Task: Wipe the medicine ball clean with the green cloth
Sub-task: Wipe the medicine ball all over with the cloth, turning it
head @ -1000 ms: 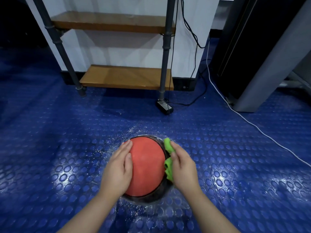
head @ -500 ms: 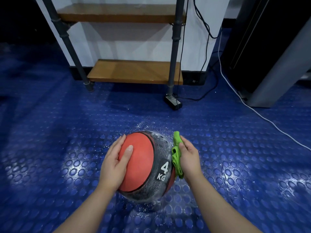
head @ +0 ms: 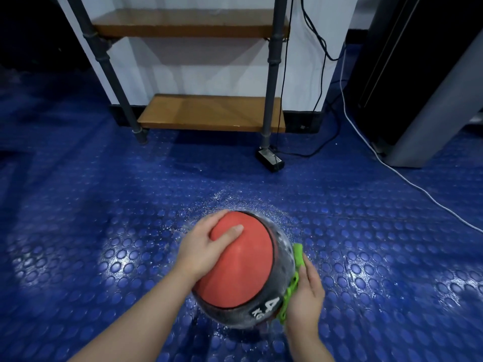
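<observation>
A red and black medicine ball (head: 241, 273) marked "4 KG" rests on the blue studded floor, its black band wet and speckled. My left hand (head: 202, 248) lies flat on the ball's upper left side, thumb across the red panel. My right hand (head: 304, 296) presses a green cloth (head: 294, 280) against the ball's lower right side; most of the cloth is hidden under the palm.
A pipe-frame shelf with wooden boards (head: 211, 113) stands ahead against a white wall. A black power adapter (head: 269, 159) and cables lie by its right leg. A white cable (head: 407, 178) crosses the floor at right, beside a grey and black unit (head: 428, 100). Water droplets surround the ball.
The ball has turned, so the "4 KG" mark sits lower and nearer me. My right hand with the cloth slid down the right side; my left hand shifted up onto the top.
</observation>
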Motion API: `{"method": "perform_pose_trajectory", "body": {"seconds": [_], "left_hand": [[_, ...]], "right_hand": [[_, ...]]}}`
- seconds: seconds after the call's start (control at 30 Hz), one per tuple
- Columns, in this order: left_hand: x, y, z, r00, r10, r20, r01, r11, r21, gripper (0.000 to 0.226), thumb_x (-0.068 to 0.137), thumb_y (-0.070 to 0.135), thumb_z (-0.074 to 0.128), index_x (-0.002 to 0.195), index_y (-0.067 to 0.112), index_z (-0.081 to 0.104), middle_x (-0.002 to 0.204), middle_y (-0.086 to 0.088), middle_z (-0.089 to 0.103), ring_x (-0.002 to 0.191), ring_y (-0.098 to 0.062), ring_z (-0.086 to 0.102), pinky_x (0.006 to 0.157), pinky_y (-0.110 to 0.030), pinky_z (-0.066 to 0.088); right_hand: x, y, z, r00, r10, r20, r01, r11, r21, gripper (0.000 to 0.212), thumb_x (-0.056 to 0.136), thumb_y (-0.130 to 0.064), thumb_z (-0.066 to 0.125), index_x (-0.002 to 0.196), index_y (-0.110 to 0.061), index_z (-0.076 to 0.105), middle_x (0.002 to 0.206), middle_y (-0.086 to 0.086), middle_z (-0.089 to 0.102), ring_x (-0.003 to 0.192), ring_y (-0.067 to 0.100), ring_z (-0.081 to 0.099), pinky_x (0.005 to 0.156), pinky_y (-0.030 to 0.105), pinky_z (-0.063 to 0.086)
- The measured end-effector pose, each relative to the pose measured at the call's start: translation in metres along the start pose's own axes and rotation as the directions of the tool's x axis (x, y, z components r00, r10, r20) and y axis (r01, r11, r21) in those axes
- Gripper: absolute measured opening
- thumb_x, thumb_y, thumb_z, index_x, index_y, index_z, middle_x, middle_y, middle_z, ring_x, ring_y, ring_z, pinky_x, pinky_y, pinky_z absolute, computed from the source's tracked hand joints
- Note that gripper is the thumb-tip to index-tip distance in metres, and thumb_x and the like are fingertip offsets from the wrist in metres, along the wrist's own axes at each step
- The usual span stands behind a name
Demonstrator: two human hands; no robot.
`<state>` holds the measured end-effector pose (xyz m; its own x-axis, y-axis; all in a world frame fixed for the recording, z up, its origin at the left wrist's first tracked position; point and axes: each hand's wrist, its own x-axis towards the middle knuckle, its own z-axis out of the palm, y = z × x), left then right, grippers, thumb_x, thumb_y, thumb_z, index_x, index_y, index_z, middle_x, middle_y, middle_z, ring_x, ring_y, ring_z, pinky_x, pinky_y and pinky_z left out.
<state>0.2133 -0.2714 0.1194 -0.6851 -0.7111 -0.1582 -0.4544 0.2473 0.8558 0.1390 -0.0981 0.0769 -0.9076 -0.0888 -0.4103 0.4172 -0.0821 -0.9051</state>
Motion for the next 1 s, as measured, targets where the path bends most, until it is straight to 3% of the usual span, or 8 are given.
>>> {"method": "perform_pose_trajectory", "body": {"seconds": [0.17, 0.37, 0.53, 0.6, 0.67, 0.77, 0.9, 1.0], "left_hand": [[0.01, 0.007, 0.003, 0.98, 0.199, 0.012, -0.191, 0.954, -0.232, 0.048, 0.07, 0.061, 0.064, 0.103, 0.027, 0.075, 0.108, 0.01, 0.074, 0.106, -0.002, 0.065, 0.098, -0.027, 0.047], [0.022, -0.006, -0.016, 0.953, 0.018, -0.303, -0.156, 0.886, -0.437, 0.017, 0.092, 0.036, 0.063, 0.099, 0.024, 0.072, 0.106, 0.004, 0.073, 0.109, -0.01, 0.065, 0.099, -0.025, 0.048], [-0.004, -0.043, -0.012, 0.99, 0.008, -0.14, -0.069, 0.896, -0.439, 0.075, 0.074, 0.068, 0.06, 0.142, 0.041, 0.045, 0.145, 0.023, 0.041, 0.132, 0.011, 0.036, 0.106, -0.019, 0.03], [-0.009, -0.054, 0.0, 0.992, -0.076, -0.103, 0.007, 0.837, -0.547, 0.093, 0.062, 0.076, 0.066, 0.145, 0.044, 0.038, 0.149, 0.02, 0.038, 0.132, 0.006, 0.04, 0.107, -0.023, 0.033], [-0.01, -0.057, 0.013, 0.983, -0.173, -0.067, 0.081, 0.726, -0.682, 0.104, 0.055, 0.076, 0.072, 0.147, 0.042, 0.037, 0.149, 0.01, 0.043, 0.128, -0.006, 0.049, 0.105, -0.03, 0.04], [-0.006, -0.054, 0.022, 0.963, -0.261, -0.067, 0.128, 0.664, -0.736, 0.104, 0.051, 0.077, 0.074, 0.141, 0.035, 0.046, 0.139, 0.001, 0.056, 0.121, -0.019, 0.058, 0.101, -0.043, 0.048], [-0.006, -0.043, 0.03, 0.964, -0.25, -0.088, 0.124, 0.72, -0.683, 0.088, 0.059, 0.066, 0.072, 0.138, 0.036, 0.048, 0.128, 0.003, 0.062, 0.112, -0.015, 0.063, 0.092, -0.037, 0.052], [-0.01, -0.034, 0.042, 0.971, -0.215, -0.1, 0.103, 0.761, -0.641, 0.058, 0.073, 0.049, 0.074, 0.126, 0.039, 0.052, 0.118, 0.012, 0.063, 0.099, 0.002, 0.064, 0.087, -0.02, 0.051]], "right_hand": [[-0.039, 0.012, 0.0, 0.969, 0.085, -0.231, -0.023, 0.965, 0.26, 0.035, 0.101, -0.007, 0.04, 0.111, -0.031, 0.063, 0.121, 0.003, 0.066, 0.112, 0.019, 0.062, 0.085, 0.028, 0.055], [-0.03, -0.04, 0.013, 0.97, -0.231, 0.078, 0.231, 0.973, 0.013, 0.035, 0.101, -0.017, 0.04, 0.13, -0.032, 0.052, 0.116, -0.016, 0.066, 0.099, -0.008, 0.06, 0.092, 0.029, 0.053], [0.03, -0.068, 0.035, 0.917, -0.163, 0.363, 0.255, 0.941, -0.223, 0.031, 0.1, -0.015, 0.043, 0.127, -0.022, 0.057, 0.079, 0.0, 0.064, 0.059, -0.004, 0.055, 0.054, 0.011, 0.049], [0.045, -0.07, 0.041, 0.897, -0.058, 0.438, 0.2, 0.937, -0.285, 0.032, 0.1, -0.019, 0.046, 0.13, -0.021, 0.057, 0.092, 0.015, 0.07, 0.074, 0.015, 0.064, 0.066, 0.032, 0.055], [0.056, -0.063, 0.041, 0.895, -0.019, 0.446, 0.161, 0.945, -0.283, 0.033, 0.1, -0.022, 0.046, 0.131, -0.023, 0.057, 0.112, 0.005, 0.069, 0.097, 0.017, 0.066, 0.079, 0.027, 0.055], [0.059, -0.054, 0.037, 0.912, -0.017, 0.409, 0.135, 0.956, -0.261, 0.031, 0.1, -0.025, 0.046, 0.129, -0.025, 0.058, 0.121, -0.005, 0.065, 0.11, 0.012, 0.062, 0.097, 0.032, 0.049], [0.052, -0.049, 0.024, 0.951, -0.008, 0.31, 0.057, 0.987, -0.149, 0.032, 0.101, -0.016, 0.042, 0.128, -0.019, 0.059, 0.119, 0.028, 0.054, 0.109, 0.044, 0.047, 0.089, 0.057, 0.044], [0.05, -0.046, 0.008, 0.974, -0.017, 0.225, 0.048, 0.989, -0.137, 0.031, 0.101, -0.012, 0.042, 0.124, -0.018, 0.062, 0.112, 0.024, 0.062, 0.102, 0.041, 0.055, 0.079, 0.047, 0.052]]}}
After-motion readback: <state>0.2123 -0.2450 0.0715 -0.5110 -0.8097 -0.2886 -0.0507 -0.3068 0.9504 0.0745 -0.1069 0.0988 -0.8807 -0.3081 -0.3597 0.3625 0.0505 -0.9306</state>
